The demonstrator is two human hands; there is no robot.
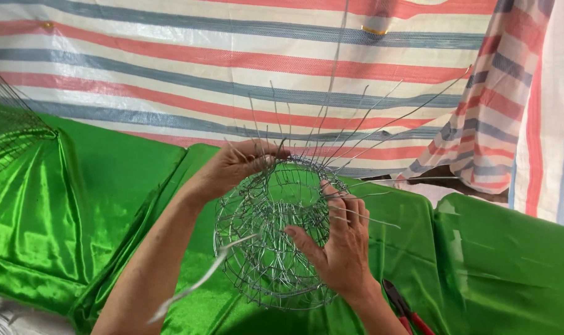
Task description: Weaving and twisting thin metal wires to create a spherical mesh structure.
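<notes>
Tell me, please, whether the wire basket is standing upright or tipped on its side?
Tipped on its side: the wire basket has its open end facing away, loose wire ends fanning outward, steadied by the left hand and right hand.

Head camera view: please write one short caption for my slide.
Two bare hands, left hand and right hand, hold a round wire basket over shiny green cloth; red-handled pliers lie nearby.

Left hand (pixel 235 162) curled, forearm reaching up; right hand (pixel 341 239) spread, fingers pressing inward.

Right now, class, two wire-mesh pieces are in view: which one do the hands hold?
The round wire basket at centre, with loose wire ends fanning upward; left hand and right hand grasp it. The other mesh piece lies untouched at far left.
</notes>
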